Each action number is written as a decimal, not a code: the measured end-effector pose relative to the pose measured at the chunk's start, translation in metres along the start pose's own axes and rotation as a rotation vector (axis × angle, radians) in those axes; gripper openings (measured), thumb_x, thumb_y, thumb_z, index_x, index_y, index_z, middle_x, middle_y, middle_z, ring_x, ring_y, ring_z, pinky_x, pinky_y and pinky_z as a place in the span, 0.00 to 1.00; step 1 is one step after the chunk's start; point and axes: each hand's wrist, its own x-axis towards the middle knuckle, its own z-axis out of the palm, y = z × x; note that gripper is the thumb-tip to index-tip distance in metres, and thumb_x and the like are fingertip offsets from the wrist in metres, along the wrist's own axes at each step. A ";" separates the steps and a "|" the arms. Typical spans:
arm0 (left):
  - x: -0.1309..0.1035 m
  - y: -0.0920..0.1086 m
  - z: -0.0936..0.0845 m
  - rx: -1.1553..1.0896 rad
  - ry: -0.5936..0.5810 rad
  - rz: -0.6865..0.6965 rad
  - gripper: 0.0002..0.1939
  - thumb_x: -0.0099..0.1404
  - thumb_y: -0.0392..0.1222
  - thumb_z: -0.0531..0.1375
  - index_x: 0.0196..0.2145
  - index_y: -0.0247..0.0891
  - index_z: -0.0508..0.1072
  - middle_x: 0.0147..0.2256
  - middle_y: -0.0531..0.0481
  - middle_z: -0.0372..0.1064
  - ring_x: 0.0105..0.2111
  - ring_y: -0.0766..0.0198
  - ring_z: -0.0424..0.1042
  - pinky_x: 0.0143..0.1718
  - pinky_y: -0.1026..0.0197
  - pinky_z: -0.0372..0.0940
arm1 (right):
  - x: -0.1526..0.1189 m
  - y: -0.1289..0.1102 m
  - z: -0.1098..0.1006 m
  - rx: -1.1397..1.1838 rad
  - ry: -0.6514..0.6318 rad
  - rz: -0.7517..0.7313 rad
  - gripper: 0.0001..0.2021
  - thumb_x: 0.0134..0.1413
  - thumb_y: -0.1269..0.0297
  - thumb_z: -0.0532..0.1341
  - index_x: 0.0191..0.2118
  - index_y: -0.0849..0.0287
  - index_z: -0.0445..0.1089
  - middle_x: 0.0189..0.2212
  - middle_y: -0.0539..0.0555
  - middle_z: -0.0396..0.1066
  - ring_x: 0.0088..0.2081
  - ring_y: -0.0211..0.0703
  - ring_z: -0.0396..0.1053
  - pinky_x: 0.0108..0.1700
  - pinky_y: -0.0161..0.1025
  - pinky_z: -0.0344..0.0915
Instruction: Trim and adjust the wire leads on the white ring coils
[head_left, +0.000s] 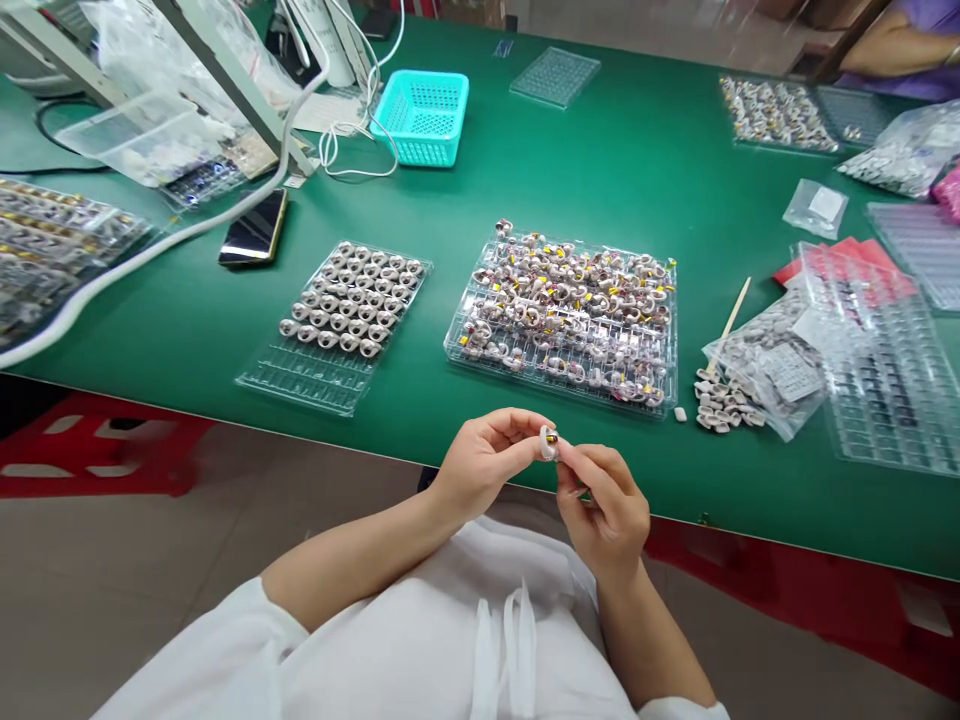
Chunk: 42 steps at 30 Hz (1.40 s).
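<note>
My left hand (484, 455) pinches a small white earbud shell (547, 443) between thumb and fingertips, just over the front table edge. A dark and yellow part shows in the shell's opening. From the other side, the closed fingers of my right hand (607, 505) grip the same shell; its thumb is bent below. Beyond my hands lies a clear tray (673, 380) crowded with white shells carrying yellow and dark parts. To its left, another clear tray (300, 380) holds neat rows of shells, with bare slots at its near end.
Loose white pieces (724, 403), a wooden stick (731, 320) and a plastic bag (795, 375) lie at right beside clear trays (892, 370). A phone (255, 228), a turquoise basket (421, 118) and a white cable (180, 238) are at left. Another person's arm (900, 50) is at far right.
</note>
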 end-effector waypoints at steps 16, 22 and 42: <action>0.000 -0.002 -0.001 0.046 0.022 0.011 0.09 0.57 0.39 0.71 0.34 0.34 0.80 0.31 0.48 0.79 0.32 0.63 0.76 0.39 0.62 0.73 | -0.002 0.007 0.004 -0.059 -0.002 -0.080 0.30 0.58 0.78 0.60 0.63 0.46 0.65 0.38 0.54 0.75 0.34 0.42 0.73 0.34 0.39 0.74; 0.000 -0.001 0.000 0.019 0.015 -0.014 0.10 0.56 0.40 0.71 0.34 0.33 0.79 0.31 0.48 0.78 0.32 0.63 0.77 0.38 0.62 0.74 | -0.001 0.005 0.002 -0.044 0.019 -0.092 0.28 0.56 0.80 0.62 0.60 0.48 0.68 0.38 0.54 0.75 0.36 0.42 0.74 0.36 0.40 0.74; 0.003 0.004 0.006 0.048 -0.021 -0.053 0.12 0.53 0.42 0.73 0.32 0.32 0.79 0.29 0.48 0.78 0.28 0.64 0.76 0.35 0.61 0.74 | 0.001 0.005 -0.010 0.439 -0.016 0.422 0.05 0.60 0.69 0.63 0.42 0.55 0.75 0.37 0.54 0.72 0.33 0.38 0.70 0.28 0.34 0.66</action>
